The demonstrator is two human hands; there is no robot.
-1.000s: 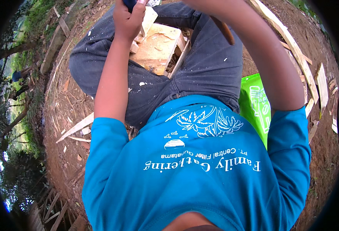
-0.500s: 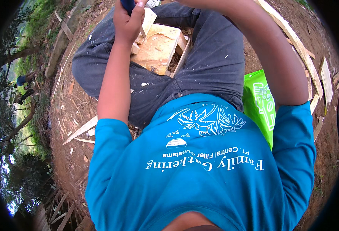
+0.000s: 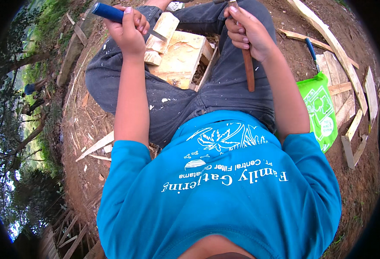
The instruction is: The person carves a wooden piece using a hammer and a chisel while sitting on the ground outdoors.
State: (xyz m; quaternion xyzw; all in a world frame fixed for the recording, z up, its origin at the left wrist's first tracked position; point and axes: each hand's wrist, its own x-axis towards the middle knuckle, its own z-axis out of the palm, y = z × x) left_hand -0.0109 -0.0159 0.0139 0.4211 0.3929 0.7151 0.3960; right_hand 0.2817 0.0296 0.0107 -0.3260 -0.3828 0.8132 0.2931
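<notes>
My left hand (image 3: 130, 31) is closed round the blue handle of a chisel (image 3: 108, 12). Its metal blade slants right and down, with the tip at a pale carved wood piece (image 3: 166, 26). That piece has a notch and lies over the left part of a larger wood block (image 3: 183, 54) between my legs. My right hand (image 3: 251, 33) grips a hammer by its brown wooden handle (image 3: 248, 73). The hammer's head sits at the top edge, partly cut off, apart from the chisel.
My crossed legs in dark trousers (image 3: 172, 108) surround the block. On the right lie a green bag (image 3: 317, 105), a blue-handled tool (image 3: 311, 48) and long wood strips (image 3: 332, 36). Wood shavings and offcuts (image 3: 97, 144) litter the soil at left. Plants and branches stand farther left.
My right hand has swung from the far top, near my left hand, out to the right, bringing the hammer into view. My left hand has shifted slightly left and down, tilting the chisel's handle leftward.
</notes>
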